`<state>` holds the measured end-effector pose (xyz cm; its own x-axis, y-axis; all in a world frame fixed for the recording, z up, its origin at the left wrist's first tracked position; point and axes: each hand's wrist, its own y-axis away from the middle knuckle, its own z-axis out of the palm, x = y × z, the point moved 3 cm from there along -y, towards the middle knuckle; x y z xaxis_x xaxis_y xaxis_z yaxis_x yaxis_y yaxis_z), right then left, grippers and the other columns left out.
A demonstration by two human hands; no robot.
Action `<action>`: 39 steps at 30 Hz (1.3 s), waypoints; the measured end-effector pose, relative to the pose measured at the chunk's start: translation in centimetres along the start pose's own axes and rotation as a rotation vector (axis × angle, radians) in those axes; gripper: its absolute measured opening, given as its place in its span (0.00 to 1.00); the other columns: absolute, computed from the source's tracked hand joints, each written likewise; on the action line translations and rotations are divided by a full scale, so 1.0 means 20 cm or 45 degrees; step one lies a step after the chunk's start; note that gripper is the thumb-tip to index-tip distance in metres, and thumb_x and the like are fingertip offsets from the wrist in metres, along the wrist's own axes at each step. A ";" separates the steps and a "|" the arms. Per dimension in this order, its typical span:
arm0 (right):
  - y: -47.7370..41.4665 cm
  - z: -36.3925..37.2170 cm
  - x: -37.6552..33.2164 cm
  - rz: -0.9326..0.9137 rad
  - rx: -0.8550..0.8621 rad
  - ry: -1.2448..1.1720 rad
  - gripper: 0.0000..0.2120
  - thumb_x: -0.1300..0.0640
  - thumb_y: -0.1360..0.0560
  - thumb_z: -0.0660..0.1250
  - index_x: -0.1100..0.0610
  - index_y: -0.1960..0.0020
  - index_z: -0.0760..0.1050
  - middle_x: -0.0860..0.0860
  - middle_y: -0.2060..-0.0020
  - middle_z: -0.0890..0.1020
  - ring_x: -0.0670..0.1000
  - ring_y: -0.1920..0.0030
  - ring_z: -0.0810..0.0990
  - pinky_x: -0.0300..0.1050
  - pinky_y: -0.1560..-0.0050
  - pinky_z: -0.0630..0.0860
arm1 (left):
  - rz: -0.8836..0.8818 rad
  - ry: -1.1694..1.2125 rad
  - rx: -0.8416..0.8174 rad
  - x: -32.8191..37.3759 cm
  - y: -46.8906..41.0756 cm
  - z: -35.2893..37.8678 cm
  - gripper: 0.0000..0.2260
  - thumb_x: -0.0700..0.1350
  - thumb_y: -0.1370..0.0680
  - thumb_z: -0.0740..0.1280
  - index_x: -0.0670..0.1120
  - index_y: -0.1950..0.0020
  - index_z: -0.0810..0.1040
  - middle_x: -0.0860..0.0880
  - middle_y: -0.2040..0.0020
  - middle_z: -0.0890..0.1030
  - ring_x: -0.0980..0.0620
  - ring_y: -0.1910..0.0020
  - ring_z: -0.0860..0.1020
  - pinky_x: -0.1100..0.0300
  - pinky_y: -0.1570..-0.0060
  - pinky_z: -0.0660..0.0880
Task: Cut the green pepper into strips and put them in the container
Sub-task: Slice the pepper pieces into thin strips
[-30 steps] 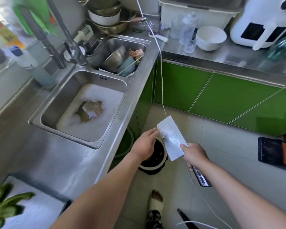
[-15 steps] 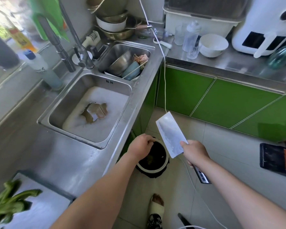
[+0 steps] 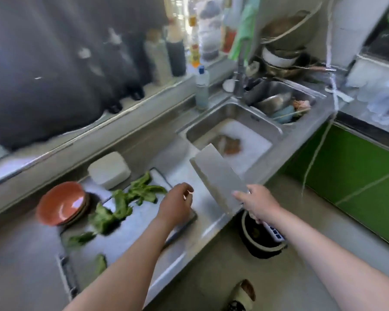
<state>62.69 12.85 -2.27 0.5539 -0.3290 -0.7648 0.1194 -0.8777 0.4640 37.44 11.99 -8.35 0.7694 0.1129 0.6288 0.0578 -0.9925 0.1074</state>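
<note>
Both hands have swung from above the floor bin (image 3: 264,248) back over the steel counter (image 3: 184,171). The left hand (image 3: 177,205), loosely curled and empty, hovers at the cutting board (image 3: 130,234) corner. The right hand (image 3: 257,206) grips the cleaver (image 3: 218,176), raised beside the sink (image 3: 276,131). Green pepper pieces (image 3: 142,191) lie scattered on the board.

Left hand (image 3: 176,204) now over cutting board (image 3: 126,234); cleaver (image 3: 218,176) moved above counter (image 3: 177,171).

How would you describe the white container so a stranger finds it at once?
From the foamy sink, go left along the steel counter to the cutting board. The container sits at its far edge. Unlike the round orange bowls nearby, it is white and boxy.
</note>
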 end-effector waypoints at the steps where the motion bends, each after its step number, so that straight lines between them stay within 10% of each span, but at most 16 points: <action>1: 0.01 0.12 -0.07 -0.048 -0.054 0.044 0.13 0.50 0.22 0.68 0.59 0.57 0.79 0.46 0.80 0.70 0.50 0.81 0.68 0.41 0.78 0.64 | -0.051 0.021 0.045 -0.10 0.08 -0.09 0.07 0.42 0.22 0.64 0.54 0.49 0.76 0.56 0.54 0.77 0.53 0.57 0.76 0.58 0.55 0.71; 10: 0.11 0.94 -0.38 -0.193 -0.427 0.312 0.13 0.48 0.23 0.68 0.56 0.60 0.77 0.50 0.73 0.74 0.50 0.77 0.71 0.41 0.75 0.67 | -0.455 0.041 0.485 -0.83 0.80 -0.58 0.15 0.31 0.24 0.61 0.49 0.51 0.79 0.52 0.49 0.76 0.50 0.52 0.76 0.56 0.53 0.72; 17: 0.14 1.20 -0.45 -0.274 -0.601 0.533 0.11 0.47 0.22 0.66 0.55 0.55 0.80 0.51 0.68 0.79 0.52 0.70 0.76 0.42 0.76 0.71 | -0.555 -0.084 0.084 -1.02 1.09 -0.52 0.23 0.34 0.21 0.58 0.56 0.34 0.79 0.51 0.30 0.69 0.51 0.31 0.69 0.59 0.33 0.68; 26: 0.11 1.27 -0.44 -0.364 -0.670 0.701 0.13 0.47 0.21 0.65 0.56 0.54 0.80 0.52 0.66 0.81 0.54 0.67 0.79 0.44 0.76 0.75 | -0.767 -0.203 0.269 -0.94 1.15 -0.43 0.18 0.59 0.28 0.71 0.59 0.39 0.78 0.55 0.47 0.71 0.52 0.49 0.75 0.57 0.54 0.75; 33: 0.07 1.28 -0.42 -0.353 -0.652 0.724 0.15 0.47 0.21 0.65 0.59 0.54 0.80 0.56 0.64 0.81 0.55 0.66 0.79 0.47 0.74 0.77 | -0.407 -0.191 0.514 -0.93 1.21 -0.39 0.20 0.47 0.33 0.77 0.55 0.42 0.82 0.52 0.42 0.76 0.49 0.43 0.75 0.53 0.44 0.74; 39: 0.06 1.31 -0.43 -0.377 -0.650 0.691 0.13 0.49 0.20 0.66 0.55 0.58 0.80 0.49 0.67 0.81 0.52 0.63 0.80 0.42 0.69 0.72 | -0.343 -0.103 0.452 -0.88 1.15 -0.36 0.07 0.48 0.25 0.74 0.48 0.49 0.86 0.54 0.53 0.77 0.57 0.54 0.74 0.60 0.59 0.75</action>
<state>36.43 5.50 -6.90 0.7480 0.2233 -0.6251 0.6137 -0.5912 0.5233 20.71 -12.43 -11.46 0.7434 0.3793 0.5510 0.4664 -0.8844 -0.0204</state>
